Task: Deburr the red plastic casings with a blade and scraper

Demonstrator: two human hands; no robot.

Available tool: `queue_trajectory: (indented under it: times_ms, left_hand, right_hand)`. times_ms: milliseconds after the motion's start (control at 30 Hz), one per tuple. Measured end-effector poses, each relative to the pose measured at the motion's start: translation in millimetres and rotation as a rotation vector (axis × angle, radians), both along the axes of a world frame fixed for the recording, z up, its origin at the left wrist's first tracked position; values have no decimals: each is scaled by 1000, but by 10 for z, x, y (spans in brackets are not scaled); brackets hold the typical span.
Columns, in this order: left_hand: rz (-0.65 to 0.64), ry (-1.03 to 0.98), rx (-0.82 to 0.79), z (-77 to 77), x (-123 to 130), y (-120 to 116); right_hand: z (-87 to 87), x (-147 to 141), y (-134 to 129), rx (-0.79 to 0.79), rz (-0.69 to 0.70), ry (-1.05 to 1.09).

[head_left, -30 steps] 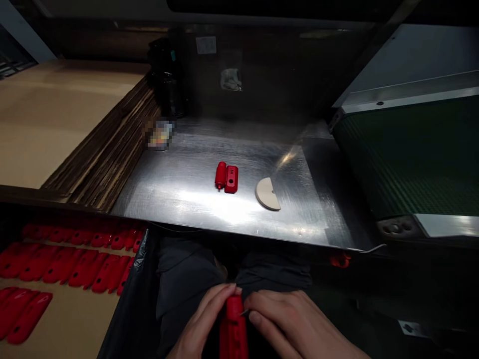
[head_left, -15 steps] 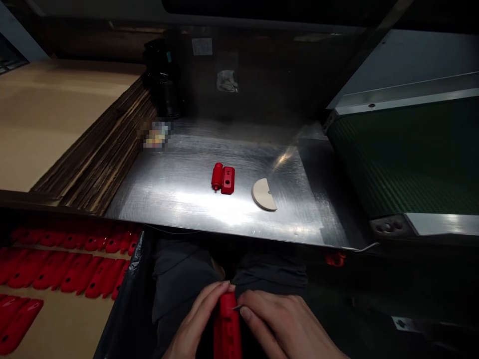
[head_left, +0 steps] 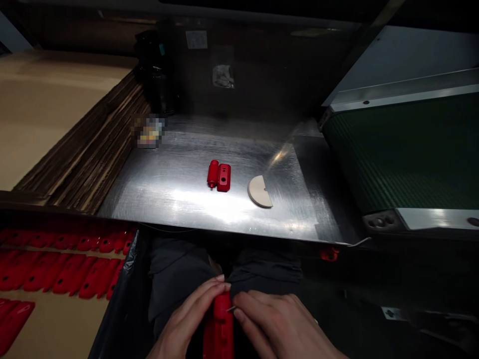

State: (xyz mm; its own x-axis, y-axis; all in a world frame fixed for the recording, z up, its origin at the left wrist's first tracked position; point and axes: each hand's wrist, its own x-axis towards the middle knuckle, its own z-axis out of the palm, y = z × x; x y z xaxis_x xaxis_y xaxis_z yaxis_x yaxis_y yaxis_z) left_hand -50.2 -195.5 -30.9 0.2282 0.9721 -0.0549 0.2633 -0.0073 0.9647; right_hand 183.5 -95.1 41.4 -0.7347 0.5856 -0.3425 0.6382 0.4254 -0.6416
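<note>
Over dark trousers (head_left: 175,279), L hand (head_left: 183,319) clasps red plastic pt (head_left: 219,324), R hand (head_left: 277,324) pinching thin metal pin (head_left: 231,309).

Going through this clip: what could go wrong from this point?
The thin metal pin sticks out beside the red plastic part, right by the right hand, so it might prick a finger. The left hand holds the part above the dark trousers, so a slip could drop it into the lap.

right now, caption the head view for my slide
Left hand and right hand holding a red plastic part beside a thin metal pin
</note>
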Motion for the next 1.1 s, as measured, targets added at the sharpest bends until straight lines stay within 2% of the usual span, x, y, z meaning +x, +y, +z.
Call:
queue_trajectory:
  times_ms: [133, 233, 300, 467, 567, 667, 767, 867, 967, 1033, 1100]
  left_hand:
    - [-120, 83, 70, -191, -84, 1]
    - [-168, 92, 76, -209, -97, 19]
    - [-184, 80, 94, -144, -85, 40]
    - [-143, 34, 33, 147, -38, 107]
    - [-160, 26, 29, 205, -35, 128]
    - [-184, 52, 48, 94, -52, 117]
    - [-211, 69, 125, -45, -49, 88]
    - [-96, 45, 78, -41, 19, 64]
    - [81, 3, 19, 70, 129, 73]
    - [143, -17, 55, 126, 190, 103]
    - [169, -44, 93, 141, 227, 140]
  right_hand:
    - [59, 9, 13, -42, 11, 1]
    - [110, 40, 20, -64, 10, -9]
    - [129, 66, 21, -54, 21, -29]
    - [115, 90, 8, -33, 12, -43]
    - [103, 78, 10, -70, 21, -59]
    - [132, 72, 48, -102, 12, -36]
    - [184, 86, 135, -199, 11, 13]
    - [163, 108, 244, -301, -3, 65]
    - [-4, 109, 306, -509, -102, 265]
    - [-167, 89, 288, -690, -265, 434]
    - [-315, 61, 230, -796, -453, 533]
